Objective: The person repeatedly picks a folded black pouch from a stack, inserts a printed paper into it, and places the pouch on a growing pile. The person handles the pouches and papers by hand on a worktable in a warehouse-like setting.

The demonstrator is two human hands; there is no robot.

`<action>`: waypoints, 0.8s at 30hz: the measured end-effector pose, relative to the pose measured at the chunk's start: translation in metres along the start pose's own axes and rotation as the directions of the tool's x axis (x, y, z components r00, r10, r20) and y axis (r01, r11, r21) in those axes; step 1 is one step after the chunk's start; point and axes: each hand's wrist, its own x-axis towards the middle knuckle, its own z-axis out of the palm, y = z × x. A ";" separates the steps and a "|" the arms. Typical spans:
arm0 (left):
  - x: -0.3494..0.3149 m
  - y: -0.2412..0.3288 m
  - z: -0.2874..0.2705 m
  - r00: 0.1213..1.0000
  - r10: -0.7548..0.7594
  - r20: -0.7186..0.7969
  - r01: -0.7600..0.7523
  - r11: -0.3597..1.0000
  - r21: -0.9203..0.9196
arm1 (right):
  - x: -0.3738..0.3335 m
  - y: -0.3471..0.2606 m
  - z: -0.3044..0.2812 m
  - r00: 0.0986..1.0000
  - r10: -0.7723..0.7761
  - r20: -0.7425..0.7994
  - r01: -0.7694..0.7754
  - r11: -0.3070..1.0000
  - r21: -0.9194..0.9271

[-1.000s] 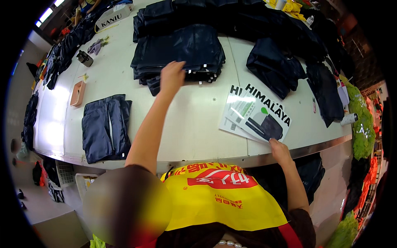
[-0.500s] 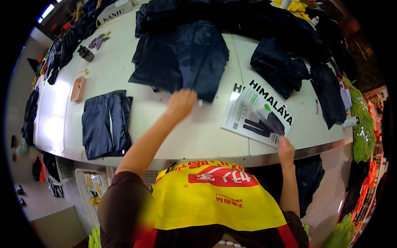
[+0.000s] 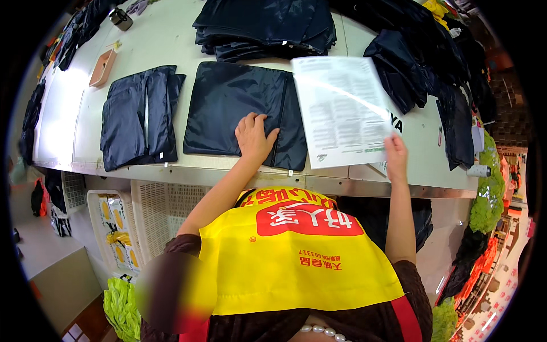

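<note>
Two hands share the work: the left hand (image 3: pixel 254 137) lies flat, fingers spread, on a dark folded garment (image 3: pixel 242 114) near the table's (image 3: pixel 171 45) front edge, while the right hand (image 3: pixel 395 157) pinches the lower corner of a printed sheet (image 3: pixel 342 111) and holds it lifted just beside that garment, partly over its right edge. Judging from how things lie, the garment is already folded flat, but the sheet is not yet laid on it or tucked in. Left of it lies another folded piece (image 3: pixel 137 117), apart from the first; behind it a stack of dark folded pieces (image 3: pixel 265 25) waits, and more loose dark cloth (image 3: pixel 410 68) is heaped at the right. Containers are few: a small brown tray (image 3: pixel 102 67) sits at the table's far left, its contents too small to tell, and a white plastic crate (image 3: pixel 117 228) stands under the table holding yellow packets (image 3: pixel 117 225).
</note>
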 end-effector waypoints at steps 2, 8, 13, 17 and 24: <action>-0.003 -0.003 0.009 0.999 -0.030 0.020 0.030 0.999 0.017 | -0.003 0.021 -0.005 0.992 0.053 0.111 -0.027 0.974 -0.224; 0.002 -0.017 0.016 0.988 -0.111 -0.107 0.092 0.981 -0.168 | 0.002 0.026 -0.027 0.976 0.162 0.143 -0.117 0.954 -0.277; 0.010 -0.018 0.004 0.984 -0.179 -0.007 0.161 0.902 -0.401 | 0.013 -0.003 -0.031 0.899 0.315 0.305 -0.188 0.905 -0.381; 0.005 -0.006 -0.007 0.999 0.036 -0.038 -0.046 0.950 -0.310 | 0.036 0.003 -0.007 0.783 0.357 0.509 -0.096 0.878 -0.469; 0.001 -0.013 -0.005 0.973 0.232 0.005 -0.222 0.938 -0.266 | 0.104 0.028 0.086 0.621 0.344 0.704 0.112 0.850 -0.514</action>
